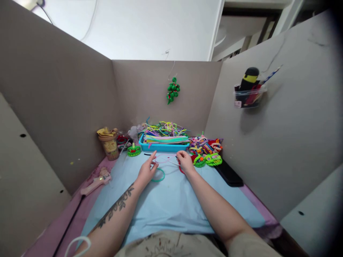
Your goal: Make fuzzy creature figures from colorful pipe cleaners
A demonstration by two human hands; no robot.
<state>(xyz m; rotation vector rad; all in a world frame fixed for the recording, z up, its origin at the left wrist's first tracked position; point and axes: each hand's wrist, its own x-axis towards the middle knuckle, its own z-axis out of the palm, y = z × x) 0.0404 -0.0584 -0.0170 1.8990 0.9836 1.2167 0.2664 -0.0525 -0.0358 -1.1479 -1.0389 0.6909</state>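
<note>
Over the blue cloth, my left hand [147, 169] is open, with thumb and index finger apart. My right hand [185, 162] is closed in a pinch on a thin pipe cleaner; its exact end is too small to make out. A pale pink pipe cleaner [162, 155] curves between the two hands. A white stem [174, 163] runs left from under my right hand. Beside my left thumb lies a teal pipe cleaner loop [159, 175]. Part of a red piece [181, 169] shows below my right hand, mostly hidden.
A blue tray [163, 147] of pipe cleaners stands at the back. Finished fuzzy pieces [213, 159] sit right, near a black case [229, 174]. A green fuzzy piece [134, 150], cup [108, 144] and pink glue gun [96, 181] are left. Grey panels [160, 82] enclose the table.
</note>
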